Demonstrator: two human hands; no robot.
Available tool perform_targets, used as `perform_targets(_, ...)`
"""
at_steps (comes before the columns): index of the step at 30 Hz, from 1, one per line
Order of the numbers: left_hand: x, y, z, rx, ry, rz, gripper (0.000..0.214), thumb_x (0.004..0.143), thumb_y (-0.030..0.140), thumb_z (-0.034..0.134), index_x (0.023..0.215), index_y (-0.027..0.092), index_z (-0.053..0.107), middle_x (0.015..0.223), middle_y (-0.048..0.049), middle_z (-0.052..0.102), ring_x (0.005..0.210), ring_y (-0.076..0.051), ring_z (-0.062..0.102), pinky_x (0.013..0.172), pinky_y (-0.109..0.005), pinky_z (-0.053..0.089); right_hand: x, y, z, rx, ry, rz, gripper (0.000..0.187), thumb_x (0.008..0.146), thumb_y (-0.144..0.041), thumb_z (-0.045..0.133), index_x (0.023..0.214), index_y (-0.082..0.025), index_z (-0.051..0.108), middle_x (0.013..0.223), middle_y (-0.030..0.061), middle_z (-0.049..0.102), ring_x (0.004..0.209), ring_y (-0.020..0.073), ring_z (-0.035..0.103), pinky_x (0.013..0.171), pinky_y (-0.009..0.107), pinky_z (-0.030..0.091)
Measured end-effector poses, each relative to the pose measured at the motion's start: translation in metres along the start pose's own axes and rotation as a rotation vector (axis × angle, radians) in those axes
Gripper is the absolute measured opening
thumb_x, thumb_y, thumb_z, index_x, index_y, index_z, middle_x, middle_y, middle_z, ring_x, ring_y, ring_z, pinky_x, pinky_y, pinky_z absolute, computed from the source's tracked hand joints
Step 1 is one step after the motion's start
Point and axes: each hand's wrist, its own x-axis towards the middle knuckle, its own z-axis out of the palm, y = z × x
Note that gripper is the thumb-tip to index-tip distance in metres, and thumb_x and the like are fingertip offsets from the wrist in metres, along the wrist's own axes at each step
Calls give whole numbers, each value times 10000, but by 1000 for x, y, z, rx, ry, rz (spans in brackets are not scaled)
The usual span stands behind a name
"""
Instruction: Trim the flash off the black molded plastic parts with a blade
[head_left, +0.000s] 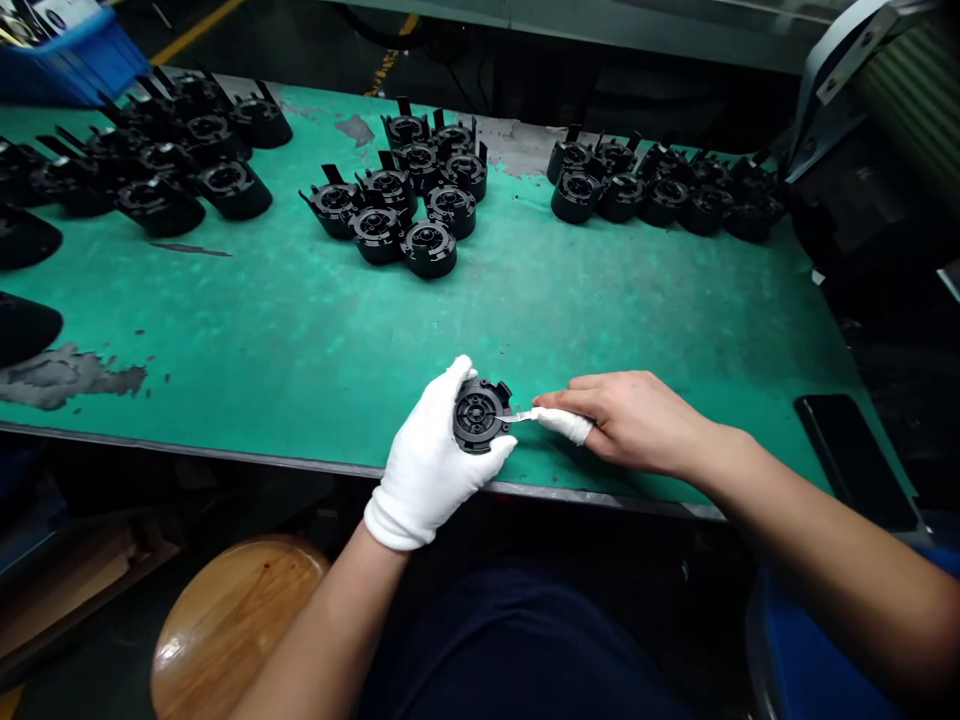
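My left hand (435, 450), in a white glove, grips a round black plastic part (474, 418) near the table's front edge. The part's ribbed face is turned up, and a small tab sticks out at its upper right. My right hand (637, 420) is bare except for a white covering on the thumb. It pinches a small knife (517, 416) with a thin pointed metal blade, whose tip lies over the face of the black part. The knife's handle is hidden within my fingers.
Black cylindrical parts stand in groups at the left (161, 205), the middle (429, 248) and the right (577, 195) of the green table (300, 330). A blue bin (82, 65) is at the far left, a phone (855, 460) at the right, a wooden stool (232, 620) below.
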Motion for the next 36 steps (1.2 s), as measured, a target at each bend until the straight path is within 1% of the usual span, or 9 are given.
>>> perform_targets(6, 0, -1, 1, 16, 12, 9, 873, 757, 391, 774, 1478, 155, 341, 1403, -127, 551, 1327, -251, 529, 1177, -383, 400, 2, -9, 3, -114, 31, 120, 408, 966, -283, 475, 1343, -360, 610, 1038, 3, 738, 914, 218, 693, 603, 287, 380)
perform_targets(12, -1, -1, 5, 35, 58, 18, 855, 761, 404, 768, 1463, 131, 364, 1390, -148, 563, 1304, -260, 554, 1156, -382, 426, -3, -17, 14, -121, 28, 179, 412, 967, -303, 466, 1352, -367, 599, 1028, -3, 736, 866, 217, 697, 602, 295, 396)
perform_targets(16, -3, 4, 14, 76, 142, 28, 830, 751, 403, 770, 1431, 107, 398, 1359, -170, 576, 1283, -277, 566, 1126, -402, 457, 0, -22, 15, -160, 56, 241, 413, 963, -302, 461, 1345, -360, 605, 1062, 11, 737, 868, 231, 697, 598, 298, 399)
perform_targets(19, -4, 6, 19, 98, 204, 23, 822, 753, 410, 762, 1423, 101, 399, 1338, -181, 585, 1264, -287, 579, 1100, -415, 480, 0, -25, 17, -102, 65, 244, 392, 978, -306, 445, 1326, -352, 620, 1051, 9, 742, 898, 229, 699, 652, 297, 433)
perform_targets(24, -4, 6, 20, 89, 218, 46, 828, 745, 423, 767, 1418, 107, 403, 1328, -182, 594, 1258, -296, 585, 1089, -424, 491, -3, -28, 22, -25, 67, 230, 395, 974, -275, 453, 1329, -326, 619, 1106, 20, 739, 972, 217, 690, 780, 293, 465)
perform_targets(28, -5, 5, 26, 111, 243, 50, 803, 754, 408, 757, 1417, 114, 412, 1321, -179, 603, 1244, -291, 598, 1072, -421, 506, -1, -32, 20, -81, 56, 268, 385, 985, -326, 442, 1329, -356, 612, 1051, 20, 741, 916, 231, 697, 696, 296, 452)
perform_targets(31, -10, 4, 30, 167, 308, 30, 757, 768, 395, 744, 1400, 109, 443, 1307, -184, 615, 1230, -296, 610, 1060, -427, 513, 7, -35, 21, -92, 63, 316, 380, 977, -336, 440, 1313, -370, 615, 995, 29, 735, 880, 247, 696, 662, 306, 442)
perform_targets(33, -13, 8, 27, 178, 350, 2, 738, 774, 402, 737, 1392, 108, 460, 1311, -189, 615, 1227, -306, 612, 1056, -442, 513, 14, -38, 23, -18, 67, 350, 400, 971, -296, 426, 1326, -333, 606, 1033, 65, 727, 933, 274, 689, 709, 334, 461)
perform_targets(36, -2, 25, 21, 91, 314, -113, 698, 779, 431, 725, 1374, 145, 498, 1306, -172, 627, 1205, -318, 625, 1039, -477, 518, 19, -51, 16, 119, 61, 364, 383, 964, -245, 412, 1281, -239, 627, 1131, 124, 714, 1018, 301, 677, 774, 381, 493)
